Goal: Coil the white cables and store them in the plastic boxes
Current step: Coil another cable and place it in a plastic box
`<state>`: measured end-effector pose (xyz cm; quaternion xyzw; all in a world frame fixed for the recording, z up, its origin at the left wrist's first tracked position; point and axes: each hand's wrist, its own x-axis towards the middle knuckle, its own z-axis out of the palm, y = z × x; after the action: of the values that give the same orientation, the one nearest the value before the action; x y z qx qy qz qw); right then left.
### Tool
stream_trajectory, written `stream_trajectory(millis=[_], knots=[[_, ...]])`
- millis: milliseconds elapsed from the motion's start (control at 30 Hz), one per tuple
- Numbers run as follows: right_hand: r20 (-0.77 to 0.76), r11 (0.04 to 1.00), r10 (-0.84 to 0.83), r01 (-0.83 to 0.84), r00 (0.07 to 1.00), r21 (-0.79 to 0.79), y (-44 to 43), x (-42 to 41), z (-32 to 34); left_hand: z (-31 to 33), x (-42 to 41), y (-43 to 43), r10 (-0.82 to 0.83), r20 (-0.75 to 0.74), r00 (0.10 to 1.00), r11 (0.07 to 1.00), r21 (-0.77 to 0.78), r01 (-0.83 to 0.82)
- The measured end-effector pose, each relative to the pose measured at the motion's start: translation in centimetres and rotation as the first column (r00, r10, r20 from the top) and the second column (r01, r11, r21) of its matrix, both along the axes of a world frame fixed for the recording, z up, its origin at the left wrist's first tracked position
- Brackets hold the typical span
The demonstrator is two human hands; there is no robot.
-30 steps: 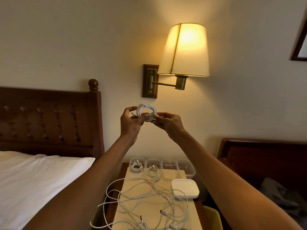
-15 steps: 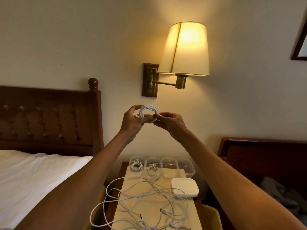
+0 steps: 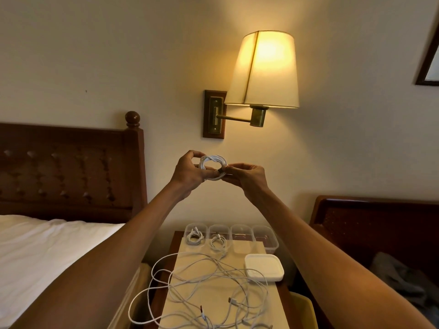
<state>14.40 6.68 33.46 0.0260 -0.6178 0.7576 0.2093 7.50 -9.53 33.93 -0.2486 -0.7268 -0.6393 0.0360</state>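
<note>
A dark wooden bedside table [image 3: 175,243] is covered by a cream sheet [image 3: 237,257]. A stack of white lids [image 3: 264,267] is set on the sheet's right side. Behind the lids, four clear plastic boxes [image 3: 241,236] are lined up in a row; a coiled white cable [image 3: 194,238] is held in each of the two farthest from the lids. Left of the lids, loose white cables [image 3: 209,281] are spread in a tangle, with loops hanging past the table's edge.

Cream wall [image 3: 95,55] is lit by a shaded brass lamp [image 3: 263,70]. Dark wooden headboard [image 3: 66,169] and white bed [image 3: 47,252] are set left; second headboard [image 3: 380,222] is set right.
</note>
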Motion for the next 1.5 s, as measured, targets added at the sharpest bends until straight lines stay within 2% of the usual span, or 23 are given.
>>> stream_trajectory(millis=[167,300,467,567,700,900,1000,1133,1233,1300,1367,1500], knots=[[0.062,0.999,0.045,-0.047,0.997,0.021,0.3,-0.1,-0.4,-0.1,-0.5,-0.5,-0.064,-0.030,0.997,0.993,-0.102,0.061],[0.056,0.995,0.082,-0.085,0.995,0.055,0.3,-0.3,-0.5,-0.6,-0.9,-0.4,-0.014,-0.151,0.988,0.980,-0.200,-0.016],[0.044,0.992,0.060,-0.065,0.997,0.111,0.3,-0.4,0.0,-0.8,-1.1,-0.1,0.033,-0.218,0.975,0.979,-0.191,-0.076],[0.022,0.988,0.137,-0.138,0.990,0.066,0.6,-0.1,0.0,-0.4,-1.2,-0.1,0.039,-0.190,0.981,0.985,-0.158,-0.070],[0.021,0.987,0.148,-0.149,0.989,0.067,0.6,0.0,-0.2,-0.4,-0.8,0.3,0.021,-0.149,0.989,0.989,-0.141,-0.042],[0.024,0.945,0.078,-0.082,0.997,0.317,0.8,0.3,0.4,-0.8,-0.6,0.3,0.018,-0.130,0.991,0.990,-0.136,-0.036],[0.000,0.934,0.025,-0.024,1.000,0.356,0.7,0.1,0.8,-0.7,-0.4,0.1,-0.011,-0.127,0.992,0.992,-0.130,-0.006],[-0.006,0.942,-0.012,0.013,1.000,0.334,1.1,0.0,1.1,-0.3,0.1,-1.0,-0.184,0.018,0.983,0.982,-0.035,0.185],[0.012,0.956,-0.054,0.048,0.998,0.289,1.3,-0.3,1.0,0.1,0.8,-1.4,-0.291,0.208,0.934,0.956,0.017,0.294],[0.026,0.959,-0.076,0.066,0.997,0.274,1.2,-0.6,0.9,0.1,1.2,-1.3,-0.335,0.282,0.899,0.940,0.040,0.338],[0.027,0.954,-0.110,0.098,0.994,0.283,1.0,-0.8,0.7,0.2,1.6,-1.0,-0.341,0.286,0.896,0.940,0.071,0.335],[0.024,0.923,-0.235,0.215,0.972,0.318,0.3,-1.5,0.4,0.3,1.8,0.1,-0.265,0.198,0.944,0.963,0.019,0.267]])
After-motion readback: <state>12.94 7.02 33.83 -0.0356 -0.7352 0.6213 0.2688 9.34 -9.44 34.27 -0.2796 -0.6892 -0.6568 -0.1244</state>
